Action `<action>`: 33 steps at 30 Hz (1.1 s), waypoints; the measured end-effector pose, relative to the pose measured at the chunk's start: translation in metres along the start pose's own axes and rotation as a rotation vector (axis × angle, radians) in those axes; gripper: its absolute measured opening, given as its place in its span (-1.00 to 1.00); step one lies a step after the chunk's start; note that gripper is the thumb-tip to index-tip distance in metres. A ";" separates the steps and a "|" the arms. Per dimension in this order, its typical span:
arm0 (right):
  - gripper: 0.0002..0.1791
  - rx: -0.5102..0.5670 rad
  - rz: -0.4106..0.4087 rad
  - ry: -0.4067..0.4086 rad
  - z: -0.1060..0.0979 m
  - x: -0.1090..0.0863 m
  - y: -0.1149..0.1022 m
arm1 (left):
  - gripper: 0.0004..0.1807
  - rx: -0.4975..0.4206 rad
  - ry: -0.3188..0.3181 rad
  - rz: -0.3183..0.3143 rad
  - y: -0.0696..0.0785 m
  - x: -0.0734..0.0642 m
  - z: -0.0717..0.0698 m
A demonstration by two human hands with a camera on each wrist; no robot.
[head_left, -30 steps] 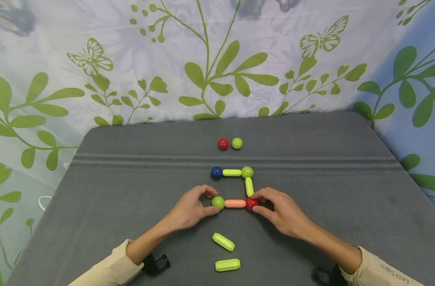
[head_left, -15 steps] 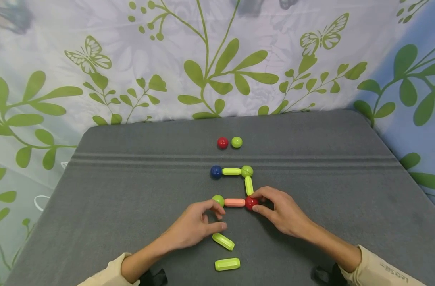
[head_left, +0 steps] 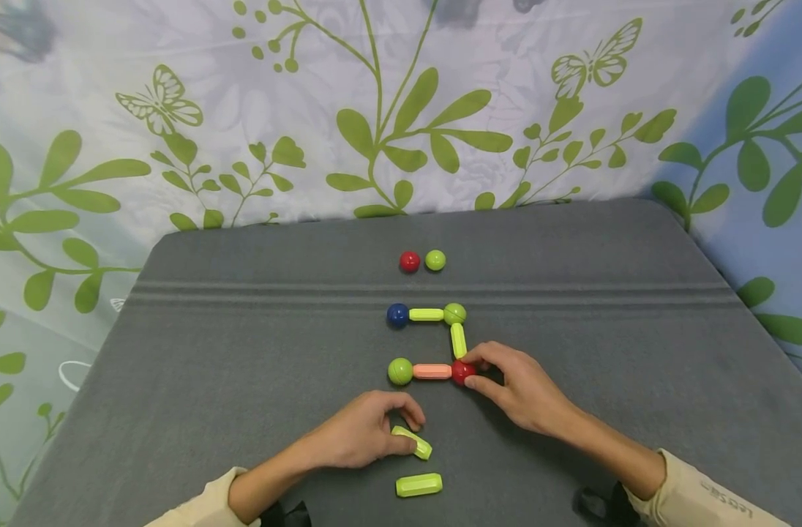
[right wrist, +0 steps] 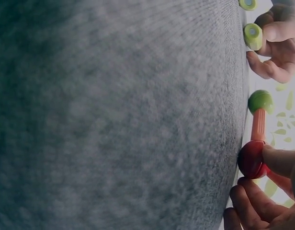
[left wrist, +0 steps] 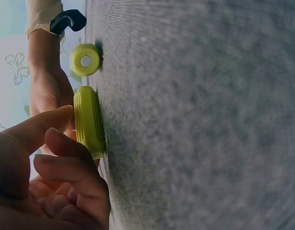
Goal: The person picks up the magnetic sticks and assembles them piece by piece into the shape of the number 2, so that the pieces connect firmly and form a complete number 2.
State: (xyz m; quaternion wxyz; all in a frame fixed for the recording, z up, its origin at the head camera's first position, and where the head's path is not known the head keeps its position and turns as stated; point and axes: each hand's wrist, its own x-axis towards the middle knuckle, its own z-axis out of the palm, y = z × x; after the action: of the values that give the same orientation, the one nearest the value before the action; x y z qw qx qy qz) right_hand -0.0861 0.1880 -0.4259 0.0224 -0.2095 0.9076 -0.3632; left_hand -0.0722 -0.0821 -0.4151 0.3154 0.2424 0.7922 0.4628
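My right hand (head_left: 529,395) pinches a red ball (head_left: 462,372) between thumb and fingers. This ball is the corner of a flat chain on the grey table. From it a salmon-pink stick (head_left: 432,372) runs left to a green ball (head_left: 400,372). A yellow-green stick (head_left: 458,340) leads away to another green ball (head_left: 454,315), then a further stick (head_left: 426,315) and a dark blue ball (head_left: 397,315). My left hand (head_left: 358,432) is over a loose yellow-green stick (left wrist: 88,122), thumb at its side and the fingers spread apart from it.
A second loose yellow-green stick (head_left: 418,484) lies nearer to me. Beyond the chain sit a spare red ball (head_left: 410,262) and a spare green ball (head_left: 435,260). The grey table (head_left: 243,351) ends at a leaf-patterned cloth (head_left: 276,88).
My left hand has let go of the chain's left green ball and moved back toward me to the nearer loose stick. The right hand stays on the red ball.
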 end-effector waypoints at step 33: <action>-0.74 0.009 -0.001 -0.003 -0.001 -0.001 -0.002 | -0.74 0.194 0.054 0.001 -0.011 -0.010 -0.035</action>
State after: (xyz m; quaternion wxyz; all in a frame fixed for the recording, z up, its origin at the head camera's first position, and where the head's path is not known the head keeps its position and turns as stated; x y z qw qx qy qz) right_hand -0.0847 0.1880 -0.4239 0.0245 -0.2104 0.9057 -0.3673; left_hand -0.0920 -0.1139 -0.4092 0.2686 0.2596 0.8415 0.3902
